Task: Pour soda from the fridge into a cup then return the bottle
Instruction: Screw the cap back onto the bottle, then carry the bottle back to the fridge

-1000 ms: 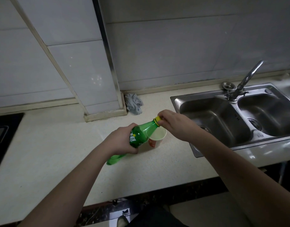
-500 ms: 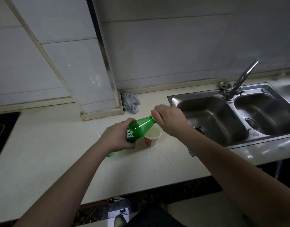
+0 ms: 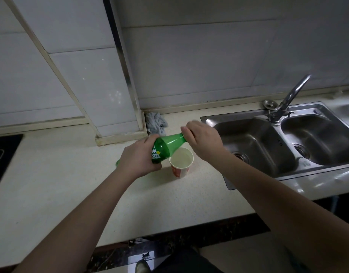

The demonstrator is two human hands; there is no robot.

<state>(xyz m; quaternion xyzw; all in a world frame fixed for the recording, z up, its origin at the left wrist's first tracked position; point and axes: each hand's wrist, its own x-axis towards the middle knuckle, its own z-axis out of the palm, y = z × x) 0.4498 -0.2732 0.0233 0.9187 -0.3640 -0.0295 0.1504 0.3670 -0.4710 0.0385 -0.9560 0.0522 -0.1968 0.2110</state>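
My left hand (image 3: pixel 139 157) grips the green soda bottle (image 3: pixel 165 147), tilted neck-up toward my right hand (image 3: pixel 202 137), whose fingers pinch its cap above the paper cup (image 3: pixel 181 164).

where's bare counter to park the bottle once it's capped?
Widest bare patch: counter left of the left hand, between the black cooktop and the front edge. Also bare: the front strip between paper cup and sink. Crowded: around the cup, where the right hand grips the green soda bottle at its cap, grey rag behind.
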